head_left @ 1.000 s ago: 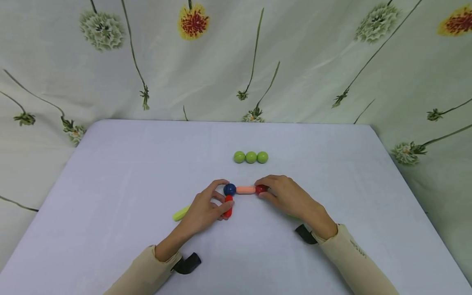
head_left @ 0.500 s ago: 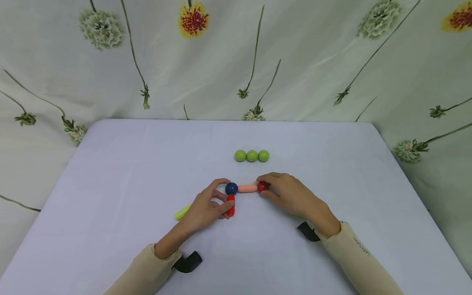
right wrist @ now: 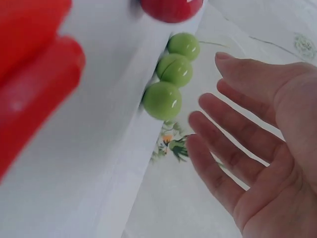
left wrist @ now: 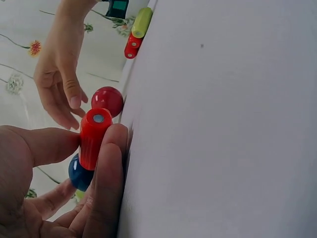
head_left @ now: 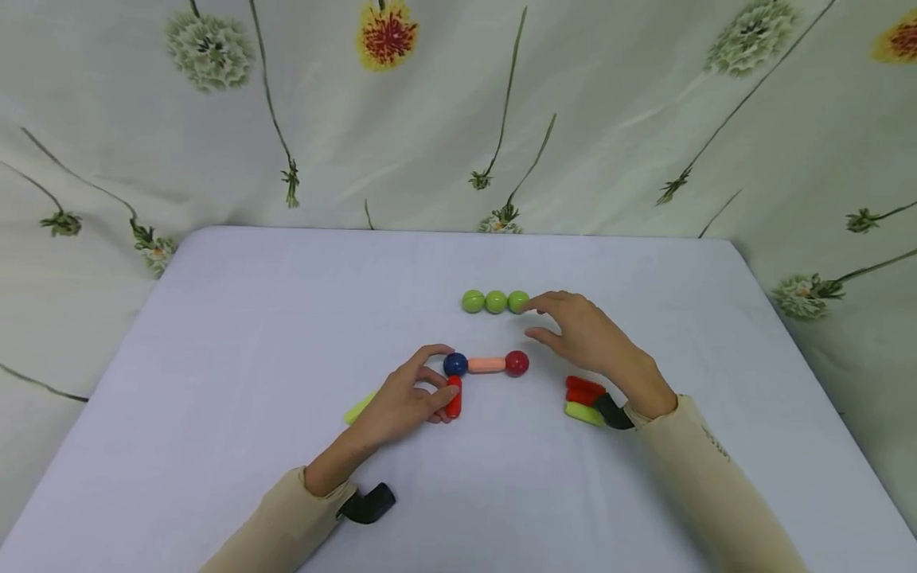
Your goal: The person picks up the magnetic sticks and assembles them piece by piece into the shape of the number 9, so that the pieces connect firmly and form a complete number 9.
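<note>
My left hand (head_left: pixel 404 406) pinches a red rod (left wrist: pixel 94 139) between thumb and fingers; a round metal spot shows in its end. The rod's far end meets a blue ball (head_left: pixel 455 364), which my left index finger touches. From that ball a salmon-pink rod (head_left: pixel 487 364) runs right to a dark red ball (head_left: pixel 517 363). Holding nothing, my right hand (head_left: pixel 583 330) hovers with spread fingers beside the rightmost of three green balls (head_left: pixel 496 302). In the right wrist view the fingers lie apart from the green balls (right wrist: pixel 175 70).
Red rods (head_left: pixel 583 390) and a yellow-green rod (head_left: pixel 583 414) lie under my right wrist. Another yellow-green rod (head_left: pixel 358 408) is partly hidden behind my left hand. A flower-print cloth (head_left: pixel 423 159) hangs beyond the white table (head_left: pixel 286 318).
My right hand has let go of the dark red ball and moved up toward the green balls, uncovering the rods on the right. The left hand keeps its grip on the red rod.
</note>
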